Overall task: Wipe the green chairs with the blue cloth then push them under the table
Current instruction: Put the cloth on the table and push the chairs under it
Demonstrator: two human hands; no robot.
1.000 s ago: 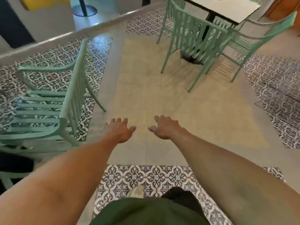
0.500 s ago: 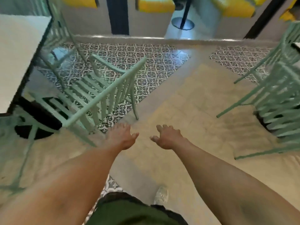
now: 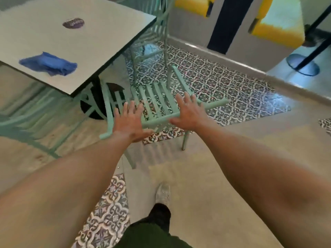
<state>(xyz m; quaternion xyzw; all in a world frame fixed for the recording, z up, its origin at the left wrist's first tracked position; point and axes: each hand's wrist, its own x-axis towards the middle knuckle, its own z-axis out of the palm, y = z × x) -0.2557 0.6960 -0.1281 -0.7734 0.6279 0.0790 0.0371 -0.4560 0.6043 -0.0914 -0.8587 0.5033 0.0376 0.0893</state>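
A: What are the two hands doing at this moment?

B: Both are reaching forward with spread fingers over the top rail of the pale green slatted chair (image 3: 161, 102), near the right corner of the table. The left hand (image 3: 129, 120) is lying flat over the left part of the rail, and the right hand (image 3: 188, 111) is hanging over its middle. Both are released and are grasping nothing. Whether the palms are touching the rail or only hovering over it, I cannot tell.

A: And where is the cloth lying?

B: The crumpled blue cloth (image 3: 49, 63) is lying on the white square table (image 3: 100, 38), at the near left part of the top, well apart from both hands. Nobody is holding it.

A: So which step is in hand, you think?

B: I judge it is the push. The chair is standing out from the table, with its seat facing the dark table base, and the hands are placed as for pushing. If this chair is already wiped, I cannot say.

A: What is the next move asking for?

B: The hands should close on the rail and slide the chair straight toward the base, keeping its legs clear of the second green chair (image 3: 152, 42) standing on the far side.
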